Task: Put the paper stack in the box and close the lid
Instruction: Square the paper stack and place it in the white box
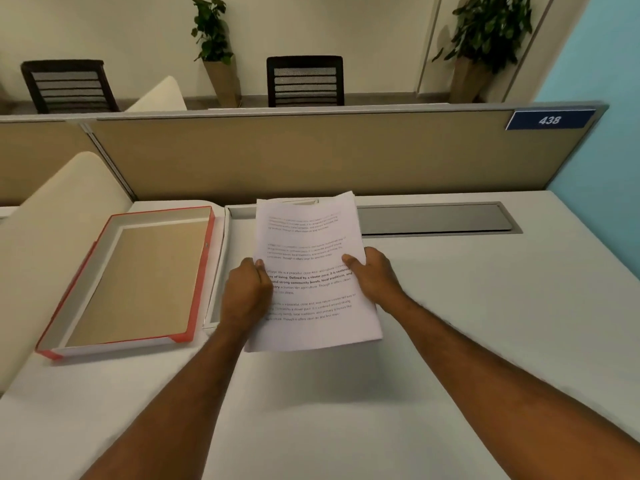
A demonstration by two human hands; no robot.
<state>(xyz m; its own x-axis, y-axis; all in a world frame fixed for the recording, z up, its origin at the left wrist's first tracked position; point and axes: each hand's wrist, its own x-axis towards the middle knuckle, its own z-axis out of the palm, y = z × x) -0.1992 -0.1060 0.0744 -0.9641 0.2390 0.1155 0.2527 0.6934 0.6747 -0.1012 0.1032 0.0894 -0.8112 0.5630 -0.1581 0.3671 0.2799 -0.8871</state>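
I hold a white paper stack [308, 244] with printed text in both hands, a little above the desk. My left hand [244, 292] grips its left edge and my right hand [374, 275] grips its right edge, thumbs on top. Under the stack lies a shallow white box [221, 258]; only its left wall and far corner show, and the paper hides the rest. To the left, touching the box, the red-edged lid [159, 212] lies open side up with its brown inside showing.
A tan partition [311, 157] with a blue "438" sign [550, 120] closes off the far side of the white desk. A grey metal cable cover [433, 218] sits behind the box. A cream curved divider [59, 220] bounds the left. Chairs and plants stand beyond.
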